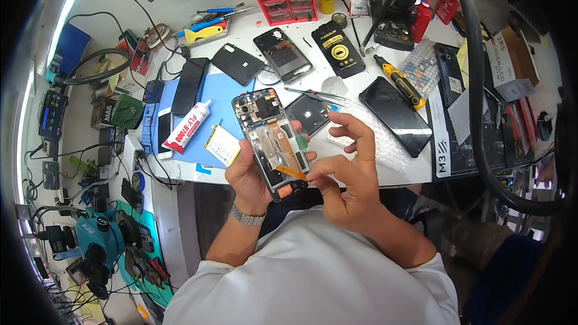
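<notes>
An opened smartphone (265,110), its inner frame and circuit board bare, is held up in front of me in my left hand (245,177). The thumb of that hand grips one edge and the fingers wrap round the other. The thumb and forefinger of my right hand (349,189) pinch the end of an orange flex cable (289,171) at the phone's lower part; its other fingers are raised. A green tab (301,142) shows at the phone's right side. Left of the phone, a loose white battery (223,144) lies on a blue mat (226,90).
Near the battery lies a red-and-white glue tube (188,126). Behind are phone back covers (238,63), a phone housing (283,54) and tweezers (316,93). To the right are a dark phone (395,116), a yellow screwdriver (398,81) and a thick black hose (478,96). A teal microscope (99,234) stands lower left.
</notes>
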Demonstrator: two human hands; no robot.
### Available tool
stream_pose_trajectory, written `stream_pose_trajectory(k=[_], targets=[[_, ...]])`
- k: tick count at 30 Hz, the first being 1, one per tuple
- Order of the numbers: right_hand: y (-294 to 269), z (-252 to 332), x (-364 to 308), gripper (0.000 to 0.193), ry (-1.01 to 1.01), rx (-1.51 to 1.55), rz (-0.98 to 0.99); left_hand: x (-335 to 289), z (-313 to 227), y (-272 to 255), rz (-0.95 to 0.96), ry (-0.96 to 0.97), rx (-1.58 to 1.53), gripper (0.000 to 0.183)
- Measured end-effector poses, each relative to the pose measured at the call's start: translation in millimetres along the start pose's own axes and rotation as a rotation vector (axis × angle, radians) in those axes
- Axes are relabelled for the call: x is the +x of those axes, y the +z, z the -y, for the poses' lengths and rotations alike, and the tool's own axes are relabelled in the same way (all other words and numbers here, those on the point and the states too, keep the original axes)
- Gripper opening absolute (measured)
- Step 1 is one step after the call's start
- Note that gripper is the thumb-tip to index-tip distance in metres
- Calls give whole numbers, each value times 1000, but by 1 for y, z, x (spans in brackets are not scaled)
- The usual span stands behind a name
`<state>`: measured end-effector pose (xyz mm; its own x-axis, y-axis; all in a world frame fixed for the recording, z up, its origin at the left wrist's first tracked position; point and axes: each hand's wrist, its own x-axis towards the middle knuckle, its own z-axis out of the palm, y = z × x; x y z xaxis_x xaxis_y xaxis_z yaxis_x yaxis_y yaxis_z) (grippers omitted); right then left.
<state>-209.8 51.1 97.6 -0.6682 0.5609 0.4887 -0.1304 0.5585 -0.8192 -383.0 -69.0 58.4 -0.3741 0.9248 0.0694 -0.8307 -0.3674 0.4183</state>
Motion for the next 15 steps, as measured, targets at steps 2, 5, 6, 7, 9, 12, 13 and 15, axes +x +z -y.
stream_pose_trajectory(k=[2,5,6,7,9,12,13,15], targets=[[-1,6,-2,25,-26,-27,11,-2,-1,-1,-3,34,36,86],[2,11,-5,24,15,36,122,5,-1,3,-29,100,151,86],[3,12,-4,27,51,73,157,7,-3,0,-17,104,256,88],[9,7,-6,49,23,78,153,9,-8,-5,-5,107,361,90],[9,10,-7,59,132,114,209,12,-3,1,-11,177,487,92],[11,3,-10,68,187,113,245,8,1,1,19,195,562,95],[11,1,-11,67,200,125,219,7,1,2,1,188,613,99],[10,1,-10,67,207,150,186,6,1,2,3,184,592,101]])
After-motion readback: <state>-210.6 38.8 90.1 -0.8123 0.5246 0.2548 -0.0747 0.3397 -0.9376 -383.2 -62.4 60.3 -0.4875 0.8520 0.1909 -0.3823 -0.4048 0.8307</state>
